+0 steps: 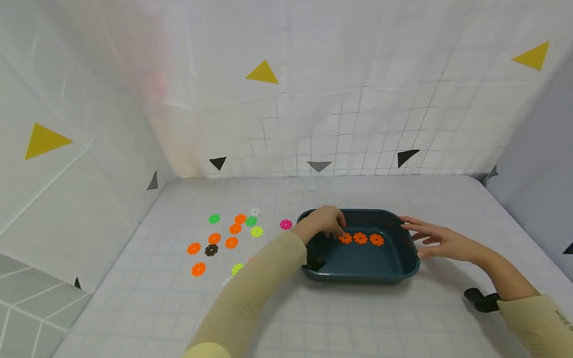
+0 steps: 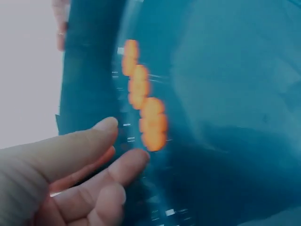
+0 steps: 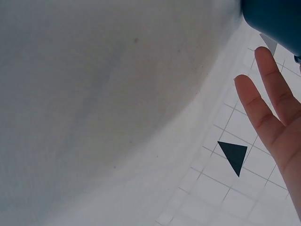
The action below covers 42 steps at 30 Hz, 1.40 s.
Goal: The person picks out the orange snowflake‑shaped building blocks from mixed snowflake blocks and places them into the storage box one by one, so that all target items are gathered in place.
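Observation:
A dark teal tray [image 1: 362,278] lies on the white gridded table, with three orange gear-shaped discs [image 1: 360,238] in a row inside it. My left hand [image 1: 329,224] hangs over the tray's left part, fingertips just beside the leftmost disc. In the left wrist view the left hand [image 2: 122,141] has thumb and fingers apart with nothing between them, and the discs [image 2: 143,101] show blurred against the tray floor [image 2: 225,94]. My right hand [image 1: 425,236] lies flat with straight fingers at the tray's right rim. In the right wrist view its fingers [image 3: 270,103] point toward the tray's corner [image 3: 277,19].
Several loose discs lie left of the tray: orange ones [image 1: 232,242], green [image 1: 214,219], white [image 1: 254,212], yellow-green [image 1: 256,231], black [image 1: 211,250] and pink [image 1: 286,224]. White gridded walls with triangle marks close in the back and sides.

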Tool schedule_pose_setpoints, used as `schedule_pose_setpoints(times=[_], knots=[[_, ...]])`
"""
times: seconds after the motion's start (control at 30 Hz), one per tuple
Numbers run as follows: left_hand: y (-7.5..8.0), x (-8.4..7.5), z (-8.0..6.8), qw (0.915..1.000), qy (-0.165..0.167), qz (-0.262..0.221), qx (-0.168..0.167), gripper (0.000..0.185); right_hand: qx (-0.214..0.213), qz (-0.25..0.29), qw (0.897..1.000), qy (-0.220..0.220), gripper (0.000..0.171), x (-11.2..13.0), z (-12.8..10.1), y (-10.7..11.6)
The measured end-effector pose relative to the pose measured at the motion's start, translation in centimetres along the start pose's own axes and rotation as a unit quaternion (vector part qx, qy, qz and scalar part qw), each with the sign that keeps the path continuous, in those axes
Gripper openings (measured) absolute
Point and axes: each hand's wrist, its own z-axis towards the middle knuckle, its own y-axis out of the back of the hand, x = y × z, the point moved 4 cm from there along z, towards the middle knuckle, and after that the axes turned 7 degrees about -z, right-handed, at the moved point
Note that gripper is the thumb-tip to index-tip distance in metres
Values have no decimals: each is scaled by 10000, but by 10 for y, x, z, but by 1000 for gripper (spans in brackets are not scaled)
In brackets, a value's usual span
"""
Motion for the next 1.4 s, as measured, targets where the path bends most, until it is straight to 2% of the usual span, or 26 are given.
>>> schedule_pose_setpoints(times=[0.13,0.3,0.47,0.6,0.77,0.9,1.1,1.27,1.4], knots=[[22,-3,-14,9998,-148,-119,-88,26,-9,-65,10000,-4,62,1,2,0],[52,0,-33,9993,-147,-228,-249,31,-12,-135,9999,46,63,1,4,-1],[72,13,-54,9984,-130,-442,-328,34,-20,-187,9998,77,63,-1,2,-1],[81,26,-71,9970,-295,-392,-602,32,-20,-221,9996,176,63,-3,0,0],[88,50,-88,9907,-629,-177,-1196,30,-16,-208,9994,276,64,-4,0,1],[93,75,-98,9838,-671,0,-1665,28,23,-170,9995,284,64,-3,1,1],[101,114,-106,9797,-359,136,-1967,26,29,-174,9997,173,64,-3,1,-1],[106,149,-107,9796,62,7,-2008,29,19,-218,9996,193,64,-4,1,-1],[107,167,-109,9790,352,-171,-2003,32,15,-224,9994,260,64,-4,1,-1]])
